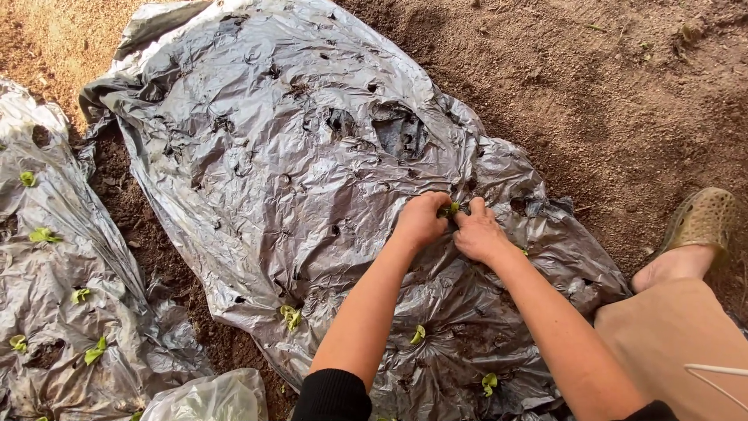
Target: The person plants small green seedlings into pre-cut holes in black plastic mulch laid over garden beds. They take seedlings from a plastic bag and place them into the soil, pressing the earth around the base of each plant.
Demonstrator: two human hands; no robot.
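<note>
seedling point(453, 208) pinched between fingertips of our left hand point(421, 221) and right hand point(478, 231), fingers closed on it; we keep stem upright, press gently through hole in silver plastic sheet point(257, 140).

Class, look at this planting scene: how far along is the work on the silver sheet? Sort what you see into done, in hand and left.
Done: seedlings already stand in holes along the near part of the silver sheet, and more on the neighbouring sheet. In hand: the left hand and right hand press around one small seedling at a hole. Left: the holes farther up the sheet show no green.
</note>
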